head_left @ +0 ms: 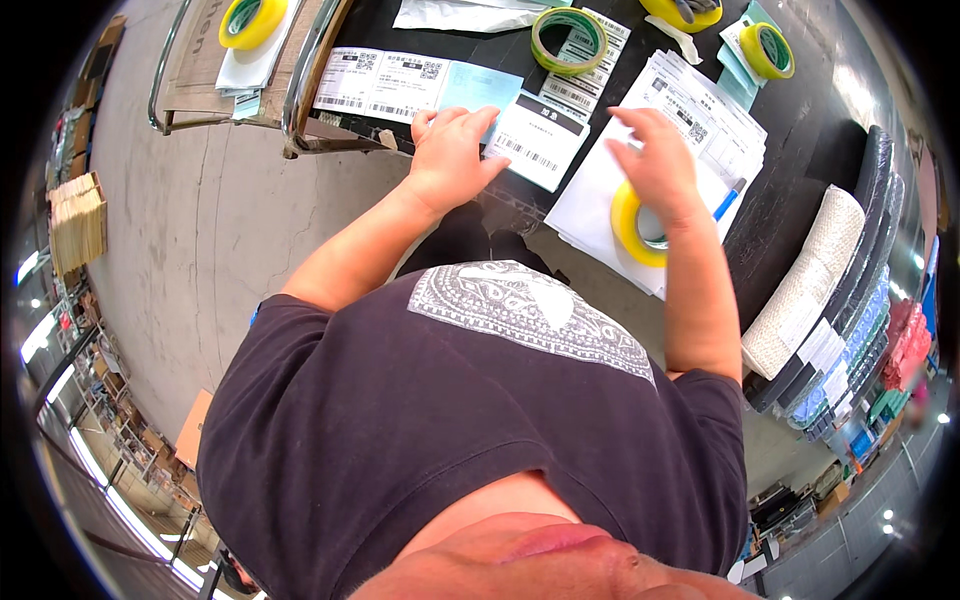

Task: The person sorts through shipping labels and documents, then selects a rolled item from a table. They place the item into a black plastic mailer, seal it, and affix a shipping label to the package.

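My left hand (448,160) is at the near edge of a black table, fingers apart, its fingertips on or just over a strip of printed white labels (375,80) and a pale blue sheet (480,88). A white label with a black band (538,138) lies beside its thumb. My right hand (658,165) hovers over a thick stack of printed paper sheets (590,205), thumb and fingers apart, nothing between them. Under its wrist a yellow roll of tape (628,225) rests on the stack, partly hidden by my forearm. A blue pen (729,199) lies on the sheets to its right.
A green-yellow tape roll (568,42) sits on barcode labels (597,60) farther back, and another roll (767,51) at the far right. Left of the table stands a metal-framed cart (185,70) with papers and tape. Wrapped rolls of material (808,280) stand along the right.
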`<state>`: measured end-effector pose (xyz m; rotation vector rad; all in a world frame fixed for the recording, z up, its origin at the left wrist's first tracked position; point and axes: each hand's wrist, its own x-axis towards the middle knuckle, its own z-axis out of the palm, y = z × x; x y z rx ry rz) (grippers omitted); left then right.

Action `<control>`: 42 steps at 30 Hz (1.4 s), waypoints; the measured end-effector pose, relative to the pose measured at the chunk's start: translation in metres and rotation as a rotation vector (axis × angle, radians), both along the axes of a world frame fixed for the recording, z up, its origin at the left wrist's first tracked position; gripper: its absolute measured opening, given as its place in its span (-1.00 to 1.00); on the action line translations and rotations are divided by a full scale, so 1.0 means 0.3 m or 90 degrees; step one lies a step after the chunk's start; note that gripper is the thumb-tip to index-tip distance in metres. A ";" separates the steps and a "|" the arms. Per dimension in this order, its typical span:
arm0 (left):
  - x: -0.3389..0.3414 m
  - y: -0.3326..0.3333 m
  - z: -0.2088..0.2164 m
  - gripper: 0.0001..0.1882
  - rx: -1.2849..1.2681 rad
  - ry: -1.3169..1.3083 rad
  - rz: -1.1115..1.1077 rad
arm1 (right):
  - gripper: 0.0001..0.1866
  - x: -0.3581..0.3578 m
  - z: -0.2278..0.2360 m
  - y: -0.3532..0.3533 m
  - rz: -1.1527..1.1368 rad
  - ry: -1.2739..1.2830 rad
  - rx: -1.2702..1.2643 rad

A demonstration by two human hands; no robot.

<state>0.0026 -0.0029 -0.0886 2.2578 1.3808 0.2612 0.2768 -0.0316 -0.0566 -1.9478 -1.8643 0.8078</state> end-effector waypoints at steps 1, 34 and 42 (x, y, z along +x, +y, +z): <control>0.001 0.003 -0.003 -0.49 -0.023 0.000 0.007 | -0.48 -0.055 -0.007 -0.009 0.016 0.007 -0.035; -0.062 0.151 0.107 -0.74 -0.487 -0.396 0.106 | -0.68 -0.129 -0.075 0.016 0.047 0.233 0.104; -0.211 0.262 0.100 -0.83 -0.567 -0.546 0.234 | -0.75 -0.190 -0.086 0.202 0.062 0.512 -0.072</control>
